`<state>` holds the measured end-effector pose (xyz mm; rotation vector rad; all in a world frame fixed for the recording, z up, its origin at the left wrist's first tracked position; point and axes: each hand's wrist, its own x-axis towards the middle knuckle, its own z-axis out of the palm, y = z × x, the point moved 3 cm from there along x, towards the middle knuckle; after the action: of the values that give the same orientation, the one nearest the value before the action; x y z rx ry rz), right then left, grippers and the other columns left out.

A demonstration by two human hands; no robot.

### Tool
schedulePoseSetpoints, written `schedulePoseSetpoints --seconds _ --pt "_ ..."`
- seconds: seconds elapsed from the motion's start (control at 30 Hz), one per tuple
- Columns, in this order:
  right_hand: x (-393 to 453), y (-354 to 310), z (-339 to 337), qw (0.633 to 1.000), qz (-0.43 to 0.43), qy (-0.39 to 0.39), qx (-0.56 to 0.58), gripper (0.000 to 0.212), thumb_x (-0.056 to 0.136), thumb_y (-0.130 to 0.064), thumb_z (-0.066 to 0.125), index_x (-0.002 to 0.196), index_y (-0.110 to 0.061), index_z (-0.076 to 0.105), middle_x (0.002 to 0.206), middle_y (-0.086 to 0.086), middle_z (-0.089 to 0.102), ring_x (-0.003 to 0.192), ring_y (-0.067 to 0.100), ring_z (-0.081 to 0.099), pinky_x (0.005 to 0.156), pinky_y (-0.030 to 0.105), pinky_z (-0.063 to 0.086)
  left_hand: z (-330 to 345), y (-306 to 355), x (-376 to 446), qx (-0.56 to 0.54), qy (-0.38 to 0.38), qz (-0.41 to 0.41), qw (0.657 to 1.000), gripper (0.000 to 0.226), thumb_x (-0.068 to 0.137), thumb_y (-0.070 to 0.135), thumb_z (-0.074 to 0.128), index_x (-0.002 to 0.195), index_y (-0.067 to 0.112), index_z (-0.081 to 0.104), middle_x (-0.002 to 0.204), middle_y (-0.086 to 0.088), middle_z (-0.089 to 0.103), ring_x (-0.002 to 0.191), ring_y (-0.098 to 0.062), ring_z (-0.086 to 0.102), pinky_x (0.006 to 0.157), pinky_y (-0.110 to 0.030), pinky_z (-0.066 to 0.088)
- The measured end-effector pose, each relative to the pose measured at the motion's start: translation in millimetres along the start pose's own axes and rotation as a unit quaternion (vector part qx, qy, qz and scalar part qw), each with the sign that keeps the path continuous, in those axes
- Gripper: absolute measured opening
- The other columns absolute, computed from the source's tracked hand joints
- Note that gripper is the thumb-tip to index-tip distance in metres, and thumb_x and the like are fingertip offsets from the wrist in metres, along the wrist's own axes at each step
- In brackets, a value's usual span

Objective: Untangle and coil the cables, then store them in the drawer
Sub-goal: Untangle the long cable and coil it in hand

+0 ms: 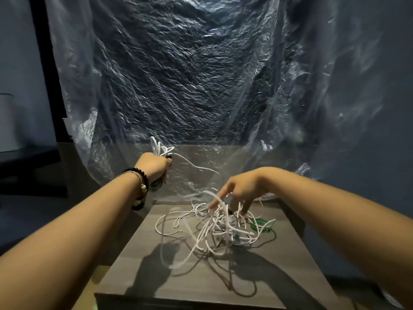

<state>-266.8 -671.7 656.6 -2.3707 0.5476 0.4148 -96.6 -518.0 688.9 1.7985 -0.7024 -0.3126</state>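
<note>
- Left hand (154, 165): raised past the far left corner of the cabinet top, fist closed round a bunch of white cable loops (161, 148); one strand trails from it down toward the right.
- Beaded bracelets (140, 186) seen on the left wrist.
- Right hand (240, 189): held over the tangle, fingers spread and pointing down among the strands; a white strand is draped over the fingers. Whether anything is pinched cannot be told, motion blur.
- Tangle of white cables (214, 227) lies on the grey wood cabinet top (156, 283), right of centre.
- A green cable (260, 224) is seen at the tangle's right edge.
- Crinkled clear plastic sheet (190, 74) hangs behind.
</note>
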Motion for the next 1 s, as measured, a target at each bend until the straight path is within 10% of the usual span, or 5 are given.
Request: schedulePoseSetpoints --seconds 0.1,0.27,0.43,0.77,1.0 --pt "-18 3 2 0.99 -0.003 0.111 0.083 0.046 0.086 0.007 0.051 0.112 -0.024 0.073 0.137 0.003 0.053 0.104 0.019 0.062 0.081 0.041 0.058 -1 6 -15 -0.014 -0.001 -0.005 1.0 0.014 0.093 0.013 0.056 0.088 0.0 0.057 0.057 -0.011 0.051 0.04 -0.019 0.046 0.038 -0.02 0.038" --pt "-19 11 27 0.935 0.03 0.224 -0.275 0.07 0.084 0.002 0.046 0.147 -0.027 0.035 0.16 0.007 0.015 0.136 0.03 0.038 0.105 0.043 0.042 3 1 -44 0.011 -0.02 0.018 1.0 0.01 0.093 0.011 0.055 0.09 0.001 0.059 0.059 -0.011 0.052 0.047 -0.02 0.046 0.044 -0.024 0.039" --pt "-31 23 78 0.833 -0.046 0.323 -0.447 0.078 0.091 0.004 0.041 0.154 -0.024 0.005 0.162 0.006 -0.008 0.112 0.035 0.056 0.071 0.042 0.052 8 -12 -72 -0.022 -0.046 0.01 0.999 0.012 0.093 0.01 0.054 0.081 0.006 0.054 0.055 -0.013 0.05 0.027 -0.013 0.04 0.032 -0.017 0.031" --pt "-68 15 167 0.777 -0.113 0.504 -0.361 0.057 0.088 -0.037 0.043 0.141 -0.015 0.044 0.132 0.011 0.054 0.111 0.027 0.059 0.08 0.035 0.056 9 -61 -110 -0.074 -0.05 -0.017 0.996 0.014 0.091 0.012 0.056 0.079 0.008 0.051 0.047 -0.006 0.045 0.031 -0.013 0.044 0.044 -0.023 0.034" --pt "-15 37 242 0.868 -0.051 0.334 -0.364 0.067 0.088 -0.062 0.035 0.142 -0.023 0.041 0.143 0.007 0.05 0.128 0.026 0.052 0.096 0.043 0.049 23 -123 -146 -0.145 -0.023 -0.062 0.987 0.014 0.094 0.015 0.055 0.082 0.006 0.055 0.039 -0.002 0.043 0.032 -0.015 0.041 0.046 -0.024 0.033"
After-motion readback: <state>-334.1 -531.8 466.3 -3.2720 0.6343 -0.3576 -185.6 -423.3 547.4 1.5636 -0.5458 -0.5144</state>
